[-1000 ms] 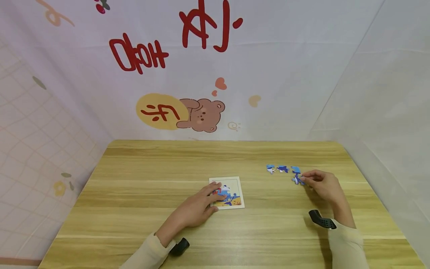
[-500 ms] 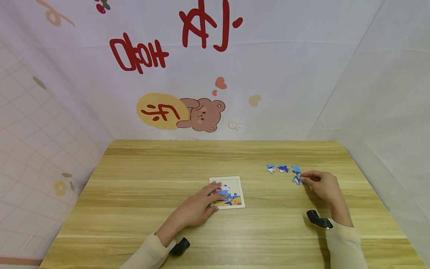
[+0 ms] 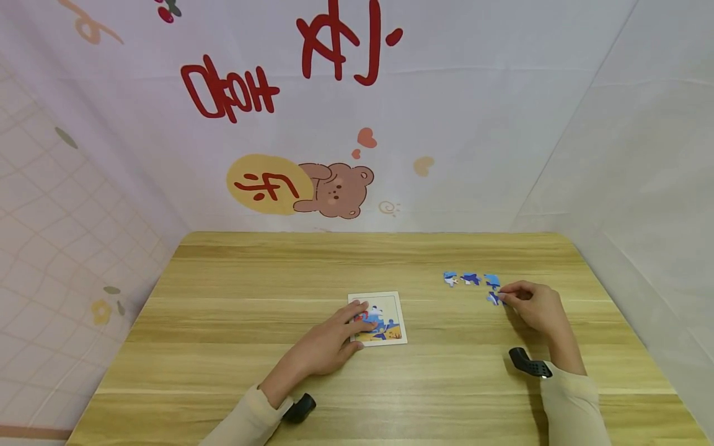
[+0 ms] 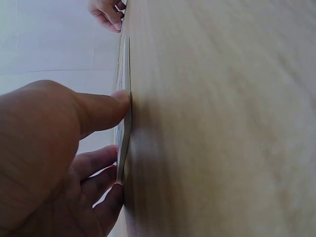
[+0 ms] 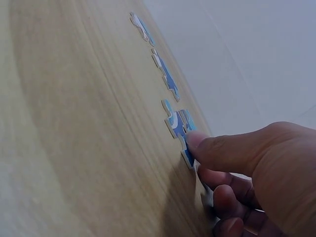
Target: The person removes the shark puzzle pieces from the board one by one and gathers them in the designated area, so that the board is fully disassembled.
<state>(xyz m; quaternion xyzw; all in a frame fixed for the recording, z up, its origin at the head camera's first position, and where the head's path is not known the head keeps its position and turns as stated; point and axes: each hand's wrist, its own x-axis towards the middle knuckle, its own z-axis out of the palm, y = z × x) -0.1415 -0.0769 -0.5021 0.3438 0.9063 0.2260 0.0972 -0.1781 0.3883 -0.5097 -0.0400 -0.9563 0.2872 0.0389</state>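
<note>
My left hand (image 3: 329,344) rests on the left part of a square jigsaw board (image 3: 400,317), its fingers lying over the partly covered blue and yellow picture. In the left wrist view, the thumb touches the edge of the board (image 4: 126,74), which lies on the table. Off to the right, my right hand (image 3: 535,306) pinches a blue and white puzzle piece (image 3: 493,298) at its right side. The right wrist view has the thumb over this puzzle piece (image 5: 178,126), low by the tabletop; the other fingers are curled beneath the thumb.
Three more blue puzzle pieces lie in a row behind the right hand: a left piece (image 3: 449,279), a middle piece (image 3: 470,279) and a right piece (image 3: 491,280). The wooden table (image 3: 279,266) ends at a printed fabric wall (image 3: 474,124).
The right hand has shifted very slightly left, and its fingers cover more of the pinched puzzle piece. My left hand has stayed on the board.
</note>
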